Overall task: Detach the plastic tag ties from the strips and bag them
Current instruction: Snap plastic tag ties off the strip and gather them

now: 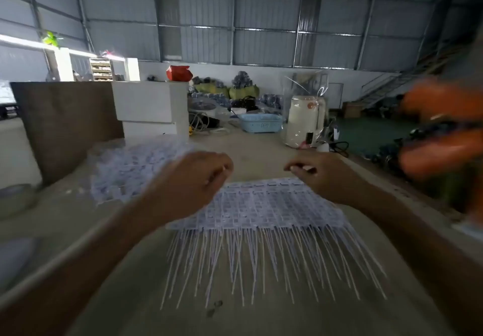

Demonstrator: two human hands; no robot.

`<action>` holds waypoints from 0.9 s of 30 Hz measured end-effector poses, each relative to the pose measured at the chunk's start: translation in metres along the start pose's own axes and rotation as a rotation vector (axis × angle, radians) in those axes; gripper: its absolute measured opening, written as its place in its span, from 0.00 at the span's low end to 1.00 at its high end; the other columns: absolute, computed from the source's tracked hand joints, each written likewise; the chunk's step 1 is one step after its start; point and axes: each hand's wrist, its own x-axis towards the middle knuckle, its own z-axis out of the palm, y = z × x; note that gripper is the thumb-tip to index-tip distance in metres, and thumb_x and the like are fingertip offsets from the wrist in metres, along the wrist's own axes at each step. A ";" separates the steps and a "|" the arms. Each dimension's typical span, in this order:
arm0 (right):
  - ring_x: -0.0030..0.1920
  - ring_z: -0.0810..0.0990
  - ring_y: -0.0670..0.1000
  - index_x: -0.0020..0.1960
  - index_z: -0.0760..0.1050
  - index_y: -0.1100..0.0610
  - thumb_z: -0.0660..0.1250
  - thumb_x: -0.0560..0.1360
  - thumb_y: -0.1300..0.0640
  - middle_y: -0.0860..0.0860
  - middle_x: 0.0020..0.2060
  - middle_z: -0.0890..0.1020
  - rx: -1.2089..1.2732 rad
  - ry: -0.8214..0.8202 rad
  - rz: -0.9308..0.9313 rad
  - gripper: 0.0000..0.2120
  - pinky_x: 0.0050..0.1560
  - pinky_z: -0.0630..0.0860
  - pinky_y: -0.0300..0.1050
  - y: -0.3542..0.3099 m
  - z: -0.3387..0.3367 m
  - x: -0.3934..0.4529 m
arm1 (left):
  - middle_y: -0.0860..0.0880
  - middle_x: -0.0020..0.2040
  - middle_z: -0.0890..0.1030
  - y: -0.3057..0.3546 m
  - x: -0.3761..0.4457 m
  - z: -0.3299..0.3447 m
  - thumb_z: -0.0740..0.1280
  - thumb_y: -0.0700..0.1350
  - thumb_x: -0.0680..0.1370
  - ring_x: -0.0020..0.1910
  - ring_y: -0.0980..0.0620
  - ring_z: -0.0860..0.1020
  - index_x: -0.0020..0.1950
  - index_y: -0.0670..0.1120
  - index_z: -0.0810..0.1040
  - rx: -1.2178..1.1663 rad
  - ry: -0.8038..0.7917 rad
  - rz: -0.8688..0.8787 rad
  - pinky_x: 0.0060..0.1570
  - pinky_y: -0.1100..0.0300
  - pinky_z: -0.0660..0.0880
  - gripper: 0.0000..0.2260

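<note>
**Both hands at the far edge of the tie sheet, no clear hold yet**

My left hand (192,179) hovers over the far left corner of the stacked tag-tie strips (258,205), fingers curled inward. Motion blur hides the fingertips, so I cannot tell whether this grip has pinched a strip edge or closed on nothing. My right hand (322,176) sits at the far right corner, fingers likewise curled; thumb and forefinger look close together, but I cannot tell if anything lies between them.

The strips lie flat on the worktop (130,270), heads joined in a grid toward the far side, thin tails fanned toward me. I judge this placement lets both grips reach the joined edge, where ties would break away from the runners.

Just beyond my left hand sits a clear bag of loose ties (130,168), near enough to drop detached pieces in without reaching, which I take as the reason for its spot.

Further back: a blue basket (260,122) and a white appliance (304,121). At the right edge, a blurred orange shape (439,126), unidentifiable.
</note>
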 end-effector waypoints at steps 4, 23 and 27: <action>0.70 0.70 0.54 0.69 0.74 0.57 0.60 0.83 0.54 0.55 0.71 0.71 -0.193 -0.346 0.224 0.17 0.71 0.64 0.47 0.054 0.059 0.004 | 0.48 0.69 0.74 -0.014 0.000 0.099 0.58 0.47 0.84 0.68 0.49 0.71 0.71 0.47 0.74 0.021 -0.421 -0.193 0.66 0.55 0.68 0.16; 0.63 0.65 0.56 0.68 0.74 0.49 0.60 0.80 0.53 0.53 0.61 0.72 -0.370 -0.131 0.353 0.18 0.60 0.67 0.54 0.086 0.090 -0.002 | 0.49 0.70 0.74 -0.069 -0.034 0.113 0.60 0.48 0.82 0.67 0.47 0.73 0.70 0.49 0.75 0.129 -0.345 -0.515 0.65 0.51 0.71 0.17; 0.60 0.69 0.54 0.59 0.78 0.50 0.63 0.78 0.56 0.51 0.57 0.74 -0.317 0.064 0.371 0.11 0.60 0.66 0.52 0.078 0.083 -0.002 | 0.53 0.77 0.65 -0.067 -0.034 0.121 0.59 0.49 0.82 0.75 0.51 0.64 0.76 0.52 0.67 0.114 -0.325 -0.523 0.68 0.53 0.68 0.21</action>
